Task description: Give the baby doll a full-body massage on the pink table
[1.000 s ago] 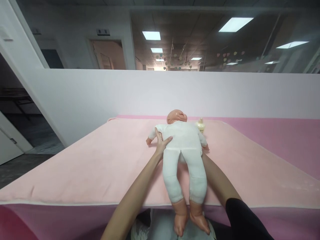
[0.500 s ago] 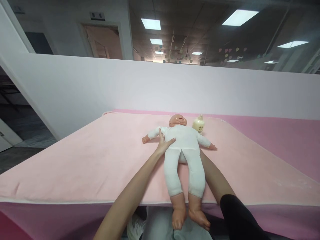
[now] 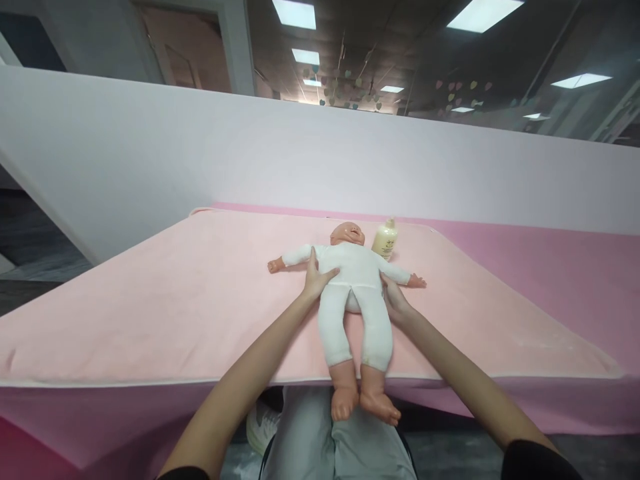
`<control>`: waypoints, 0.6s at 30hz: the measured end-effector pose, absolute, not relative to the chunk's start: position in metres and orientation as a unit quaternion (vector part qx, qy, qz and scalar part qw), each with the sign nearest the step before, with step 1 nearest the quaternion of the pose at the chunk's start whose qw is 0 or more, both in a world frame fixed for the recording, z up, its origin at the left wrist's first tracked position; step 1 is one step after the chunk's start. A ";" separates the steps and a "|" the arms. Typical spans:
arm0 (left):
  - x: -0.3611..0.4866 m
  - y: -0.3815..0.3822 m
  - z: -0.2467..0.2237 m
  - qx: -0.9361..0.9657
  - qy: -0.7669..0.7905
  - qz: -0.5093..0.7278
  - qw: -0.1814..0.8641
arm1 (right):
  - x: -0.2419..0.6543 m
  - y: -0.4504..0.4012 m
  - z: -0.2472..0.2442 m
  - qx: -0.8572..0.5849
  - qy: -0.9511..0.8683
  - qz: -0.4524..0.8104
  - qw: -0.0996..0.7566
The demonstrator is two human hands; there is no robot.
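A baby doll (image 3: 353,263) in a white suit lies on its back on the pink padded table top, head away from me. Its arms are spread and its bare feet hang past the near edge. My left hand (image 3: 317,280) holds the left side of its torso, with the thumb over the belly, one finger up by the armpit and the others hidden. On the opposite side, my right hand (image 3: 394,300) grips the torso below the doll's arm, its fingertips partly tucked out of sight. A pale yellow bottle (image 3: 385,239) stands close to the doll's head.
The pink sheet (image 3: 200,300) covers the table, with a light edge trim at the front. A white partition (image 3: 300,153) rises behind it. My legs in grey trousers (image 3: 310,433) are under the near edge.
My right hand, hidden behind the doll before, now shows at its right side. The doll lies slightly farther left and higher in view, its feet less far past the edge. The camera view has shifted.
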State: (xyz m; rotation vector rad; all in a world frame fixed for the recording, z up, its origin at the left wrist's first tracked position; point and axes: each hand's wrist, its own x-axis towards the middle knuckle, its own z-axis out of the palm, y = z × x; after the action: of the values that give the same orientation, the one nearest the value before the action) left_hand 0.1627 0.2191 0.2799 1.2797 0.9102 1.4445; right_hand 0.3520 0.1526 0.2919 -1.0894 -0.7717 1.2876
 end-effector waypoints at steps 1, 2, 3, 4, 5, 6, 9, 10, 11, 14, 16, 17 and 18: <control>0.164 0.217 0.280 0.539 0.381 0.583 0.474 | 0.357 0.146 0.289 -0.492 -0.355 0.540 0.583; 0.164 0.215 0.281 0.556 0.392 0.567 0.465 | 0.361 0.140 0.287 -0.515 -0.387 0.514 0.566; 0.164 0.213 0.283 0.576 0.406 0.545 0.454 | 0.366 0.136 0.286 -0.535 -0.425 0.481 0.550; 0.162 0.211 0.284 0.598 0.419 0.522 0.441 | 0.369 0.132 0.287 -0.549 -0.464 0.445 0.535; 0.160 0.209 0.286 0.621 0.431 0.499 0.423 | 0.373 0.130 0.290 -0.561 -0.496 0.415 0.517; 0.158 0.207 0.288 0.643 0.442 0.478 0.403 | 0.376 0.129 0.295 -0.573 -0.523 0.392 0.493; 0.151 0.202 0.296 0.689 0.471 0.432 0.342 | 0.384 0.130 0.323 -0.653 -0.591 0.341 0.329; 0.150 0.201 0.298 0.701 0.480 0.415 0.327 | 0.385 0.133 0.334 -0.685 -0.606 0.310 0.259; 0.149 0.199 0.301 0.712 0.487 0.398 0.312 | 0.385 0.137 0.344 -0.712 -0.615 0.268 0.207; 0.149 0.194 0.308 0.742 0.504 0.354 0.264 | 0.379 0.164 0.364 -0.728 -0.628 0.127 0.245; 0.150 0.191 0.311 0.753 0.520 0.330 0.233 | 0.369 0.195 0.364 -0.696 -0.615 0.097 0.358; 0.150 0.190 0.312 0.756 0.529 0.318 0.218 | 0.364 0.212 0.361 -0.684 -0.600 0.104 0.401; 0.150 0.189 0.312 0.760 0.536 0.306 0.202 | 0.359 0.231 0.356 -0.677 -0.575 0.119 0.443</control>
State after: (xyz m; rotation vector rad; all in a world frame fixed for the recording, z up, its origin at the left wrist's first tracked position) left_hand 0.1496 0.1894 0.3123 2.1227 1.4976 0.8556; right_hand 0.3587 0.2305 0.3559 -1.6790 -1.4274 0.2962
